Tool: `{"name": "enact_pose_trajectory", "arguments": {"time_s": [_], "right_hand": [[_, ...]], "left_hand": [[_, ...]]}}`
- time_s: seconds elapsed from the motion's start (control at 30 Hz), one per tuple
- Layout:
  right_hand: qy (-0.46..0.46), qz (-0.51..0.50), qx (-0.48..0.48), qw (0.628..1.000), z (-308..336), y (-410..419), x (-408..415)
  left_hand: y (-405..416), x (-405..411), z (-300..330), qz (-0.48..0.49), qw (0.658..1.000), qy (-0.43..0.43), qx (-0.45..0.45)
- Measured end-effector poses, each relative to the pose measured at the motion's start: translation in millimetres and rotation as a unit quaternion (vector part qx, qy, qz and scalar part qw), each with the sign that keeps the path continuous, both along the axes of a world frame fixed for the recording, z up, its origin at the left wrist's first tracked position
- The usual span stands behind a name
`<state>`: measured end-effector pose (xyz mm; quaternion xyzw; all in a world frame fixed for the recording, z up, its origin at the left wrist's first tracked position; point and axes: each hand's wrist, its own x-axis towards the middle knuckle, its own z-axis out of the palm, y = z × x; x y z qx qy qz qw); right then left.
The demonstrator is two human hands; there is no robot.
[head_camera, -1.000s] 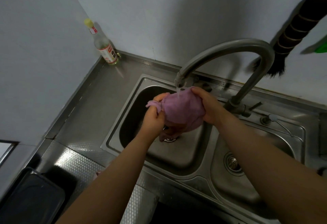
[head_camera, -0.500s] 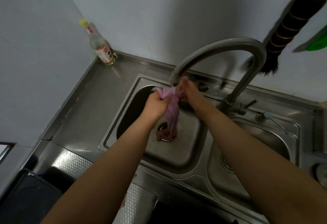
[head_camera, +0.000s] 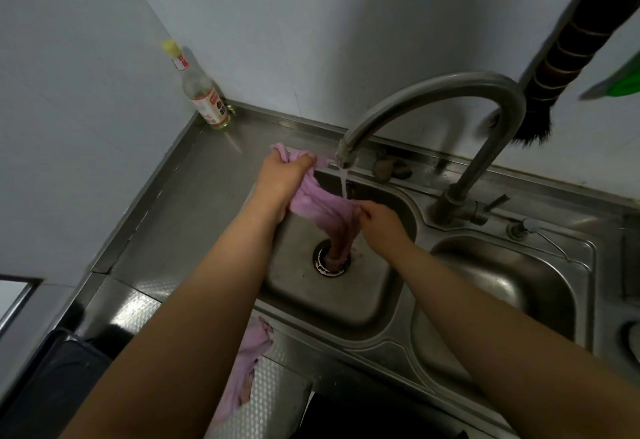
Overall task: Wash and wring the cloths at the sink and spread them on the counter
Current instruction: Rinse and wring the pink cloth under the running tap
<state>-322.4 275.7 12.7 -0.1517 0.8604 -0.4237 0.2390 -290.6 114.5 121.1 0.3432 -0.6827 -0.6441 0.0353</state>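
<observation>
Head view: At a double-bowl stainless-steel sink (head_camera: 388,303), a person rinses a wet pink cloth (head_camera: 322,206) under a thin stream from the curved grey metal tap (head_camera: 433,92). The left hand (head_camera: 282,179), centre frame, grips the cloth's bunched upper end near the bowl's far left rim; the right hand (head_camera: 381,218), just right of centre, pinches it lower down, beneath the stream. A second ago the cloth was balled between both hands under the spout; now it is drawn out long, its darker tail trailing into the drain. That suggests washing continues, with wringing yet to come. A second pink cloth (head_camera: 246,366) lies crumpled on the textured steel counter (head_camera: 194,175), lower centre, partly hidden by the left forearm, apparently awaiting spreading. A clear glass bottle with a yellow cap (head_camera: 201,92) stands in the upper-left corner.
</observation>
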Motion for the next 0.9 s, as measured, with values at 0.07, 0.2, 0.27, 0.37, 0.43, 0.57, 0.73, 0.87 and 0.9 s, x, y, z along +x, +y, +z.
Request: {"name": "enact_pose_trajectory", "arguments": {"time_s": [0.07, 0.2, 0.27, 0.37, 0.43, 0.57, 0.73, 0.87, 0.9], "right_hand": [[-0.021, -0.007, -0.042, 0.999, 7, 3, -10], [-0.068, -0.015, -0.118, 0.991, 29, 12, -25], [-0.086, 0.009, -0.135, 0.987, 39, 12, -33], [-0.112, 0.027, -0.176, 0.978, 54, 5, -40], [-0.116, 0.022, -0.202, 0.972, 58, 1, -45], [-0.170, 0.066, -0.154, 0.971, 67, 2, -50], [-0.269, 0.128, -0.089, 0.950, 55, 17, -56], [-0.295, 0.081, -0.144, 0.941, 39, 21, -52], [-0.302, 0.055, -0.161, 0.938, 38, 18, -50]], "left_hand": [[-10, 4, -4, -0.034, 0.997, -0.059, -0.049], [-32, 9, -4, -0.220, 0.957, -0.138, -0.127], [-35, 8, -3, -0.362, 0.898, -0.174, -0.179], [-35, 6, -7, -0.410, 0.871, -0.188, -0.196], [-36, 6, -11, -0.355, 0.917, -0.143, -0.111], [-29, 4, -16, -0.209, 0.966, -0.041, 0.146], [-22, 2, -19, -0.101, 0.969, 0.016, 0.227], [-19, 0, -27, 0.046, 0.956, 0.034, 0.286], [-18, -2, -30, 0.069, 0.956, 0.018, 0.285]]}}
